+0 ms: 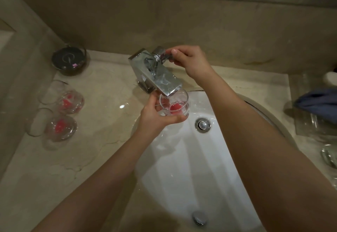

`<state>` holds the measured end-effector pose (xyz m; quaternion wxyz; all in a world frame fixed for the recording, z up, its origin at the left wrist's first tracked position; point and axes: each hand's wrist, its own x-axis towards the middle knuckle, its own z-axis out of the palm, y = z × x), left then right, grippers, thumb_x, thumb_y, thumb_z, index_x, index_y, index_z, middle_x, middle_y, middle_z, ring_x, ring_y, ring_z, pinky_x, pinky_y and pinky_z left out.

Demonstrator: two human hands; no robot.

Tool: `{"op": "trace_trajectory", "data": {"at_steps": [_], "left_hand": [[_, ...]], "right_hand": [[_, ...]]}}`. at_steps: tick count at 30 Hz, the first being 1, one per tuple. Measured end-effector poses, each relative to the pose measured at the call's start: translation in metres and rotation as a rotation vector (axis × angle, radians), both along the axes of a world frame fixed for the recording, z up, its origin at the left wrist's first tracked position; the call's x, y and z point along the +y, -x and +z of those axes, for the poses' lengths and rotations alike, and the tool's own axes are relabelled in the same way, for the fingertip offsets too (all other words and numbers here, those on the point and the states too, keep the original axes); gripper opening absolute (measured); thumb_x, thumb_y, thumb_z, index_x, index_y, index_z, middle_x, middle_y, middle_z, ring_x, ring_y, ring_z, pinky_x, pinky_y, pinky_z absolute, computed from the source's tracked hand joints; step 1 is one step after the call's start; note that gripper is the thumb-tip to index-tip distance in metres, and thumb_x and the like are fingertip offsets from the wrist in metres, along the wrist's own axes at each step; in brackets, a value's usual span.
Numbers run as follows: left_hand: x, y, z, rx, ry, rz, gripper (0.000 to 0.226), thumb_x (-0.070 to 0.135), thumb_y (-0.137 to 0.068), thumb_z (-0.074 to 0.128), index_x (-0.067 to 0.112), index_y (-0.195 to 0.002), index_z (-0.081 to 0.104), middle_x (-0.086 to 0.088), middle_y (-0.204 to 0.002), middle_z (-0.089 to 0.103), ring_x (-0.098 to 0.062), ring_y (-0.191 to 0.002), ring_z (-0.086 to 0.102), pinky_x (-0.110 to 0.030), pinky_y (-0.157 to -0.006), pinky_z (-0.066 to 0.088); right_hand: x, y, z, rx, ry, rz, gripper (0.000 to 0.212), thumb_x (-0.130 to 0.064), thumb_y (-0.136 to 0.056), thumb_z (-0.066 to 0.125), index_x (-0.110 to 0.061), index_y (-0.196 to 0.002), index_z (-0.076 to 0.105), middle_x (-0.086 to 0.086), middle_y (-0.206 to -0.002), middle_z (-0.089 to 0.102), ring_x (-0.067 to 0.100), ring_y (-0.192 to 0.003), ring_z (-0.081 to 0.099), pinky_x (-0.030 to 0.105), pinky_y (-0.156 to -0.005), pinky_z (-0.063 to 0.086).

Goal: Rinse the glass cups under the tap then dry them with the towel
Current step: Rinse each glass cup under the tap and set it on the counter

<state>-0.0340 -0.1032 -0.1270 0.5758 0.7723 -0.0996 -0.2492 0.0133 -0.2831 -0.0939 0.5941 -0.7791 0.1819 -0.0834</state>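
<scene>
We find the glass cup (174, 105) under the tap spout (168, 84), left hand (155, 117) fingers curled round its wall, right hand (191, 61) pinching the handle (162, 54); thin, probably wet glass, best held mid-body.

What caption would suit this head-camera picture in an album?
Left hand holds a glass cup under the tap while right hand grips its handle.

Clear glass, red base, chrome tap, white basin

The held clear glass cup (174, 104) has a red bottom; just above the grip gleams the silver tap (156, 75), below it the white sink (182, 158); beige veined counter (102, 115), blue towel (319, 104) well right.
</scene>
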Motion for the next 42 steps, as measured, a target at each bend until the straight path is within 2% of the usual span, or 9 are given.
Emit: {"op": "trace_trajectory", "data": {"at_steps": [6, 9, 15, 19, 24, 32, 36, 39, 42], "left_hand": [[-0.003, 0.000, 0.002, 0.109, 0.106, 0.025, 0.079, 0.022, -0.048, 0.093, 0.029, -0.119, 0.060, 0.003, -0.110, 0.071, -0.013, -0.105, 0.068, -0.039, -0.096, 0.054], [0.000, 0.000, 0.002, 0.198, 0.186, -0.003, 0.079, 0.012, -0.055, 0.087, 0.025, -0.127, 0.057, 0.013, -0.103, 0.072, -0.011, -0.101, 0.070, -0.033, -0.090, 0.054], [0.006, -0.001, -0.002, 0.313, 0.240, -0.102, 0.079, 0.020, -0.054, 0.087, 0.031, -0.126, 0.056, -0.001, -0.116, 0.071, -0.027, -0.110, 0.067, -0.043, -0.089, 0.055], [0.006, -0.003, 0.004, 0.060, 0.084, -0.119, 0.071, 0.026, -0.053, 0.089, 0.037, -0.116, 0.059, 0.010, -0.117, 0.065, -0.006, -0.113, 0.062, -0.025, -0.093, 0.051], [-0.005, -0.004, 0.015, -0.026, -0.046, -0.253, 0.004, 0.036, -0.078, 0.077, 0.032, -0.081, 0.077, 0.013, -0.092, 0.073, 0.005, -0.091, 0.065, -0.026, -0.090, 0.044], [-0.030, -0.011, 0.029, 0.216, 0.080, -0.130, 0.006, 0.016, -0.093, 0.064, 0.018, -0.090, 0.068, 0.006, -0.082, 0.075, -0.010, -0.083, 0.069, -0.018, -0.071, 0.051], [-0.032, -0.003, 0.037, 0.192, 0.126, -0.194, 0.021, 0.001, -0.091, 0.064, 0.022, -0.090, 0.067, 0.009, -0.077, 0.074, 0.008, -0.073, 0.068, -0.001, -0.062, 0.044], [-0.032, 0.002, 0.040, 0.215, 0.131, -0.220, 0.049, -0.001, -0.093, 0.060, 0.037, -0.066, 0.075, 0.004, -0.072, 0.075, -0.007, -0.068, 0.072, -0.014, -0.065, 0.053], [-0.033, 0.002, 0.041, 0.290, 0.192, -0.168, 0.047, 0.000, -0.096, 0.055, 0.038, -0.076, 0.075, -0.008, -0.078, 0.075, -0.018, -0.065, 0.073, -0.027, -0.063, 0.057]], "right_hand": [[0.001, 0.017, 0.002, 0.007, -0.178, -0.005, 0.022, -0.021, -0.102, 0.050, -0.012, -0.115, 0.065, 0.007, -0.108, 0.067, 0.009, -0.084, 0.062, 0.021, -0.075, 0.050], [0.008, 0.052, -0.016, 0.094, -0.353, -0.189, 0.024, -0.034, -0.101, 0.051, -0.015, -0.109, 0.063, 0.000, -0.099, 0.066, 0.018, -0.086, 0.062, 0.028, -0.073, 0.049], [0.032, 0.112, -0.050, 0.627, -0.933, 0.066, 0.086, -0.079, -0.086, 0.028, -0.009, -0.122, 0.064, 0.020, -0.096, 0.070, 0.028, -0.072, 0.072, 0.028, -0.058, 0.057], [0.033, 0.121, -0.054, 0.511, -1.008, -0.072, 0.075, -0.068, -0.093, 0.034, -0.005, -0.121, 0.061, 0.011, -0.073, 0.062, 0.011, -0.043, 0.050, 0.017, -0.042, 0.044], [0.029, 0.124, -0.057, 0.351, -0.854, -0.116, 0.066, -0.062, -0.089, 0.055, -0.009, -0.129, 0.056, 0.014, -0.097, 0.047, 0.013, -0.053, 0.046, 0.019, -0.048, 0.043], [0.024, 0.130, -0.050, 0.164, -0.754, -0.084, 0.041, -0.007, -0.082, 0.075, -0.024, -0.113, 0.053, 0.001, -0.118, 0.055, 0.018, -0.096, 0.064, 0.031, -0.083, 0.050], [0.021, 0.129, -0.040, 0.302, -1.011, -0.039, 0.049, -0.053, -0.092, 0.053, -0.016, -0.122, 0.062, 0.012, -0.111, 0.067, 0.022, -0.091, 0.070, 0.030, -0.068, 0.058], [0.019, 0.126, -0.039, 0.309, -0.956, -0.007, 0.047, -0.044, -0.099, 0.050, -0.007, -0.126, 0.059, 0.011, -0.098, 0.066, 0.013, -0.065, 0.062, 0.021, -0.054, 0.052], [0.015, 0.127, -0.048, 0.215, -0.808, -0.018, 0.030, -0.011, -0.091, 0.067, -0.016, -0.117, 0.055, 0.009, -0.108, 0.057, 0.018, -0.078, 0.062, 0.026, -0.065, 0.052]]}}
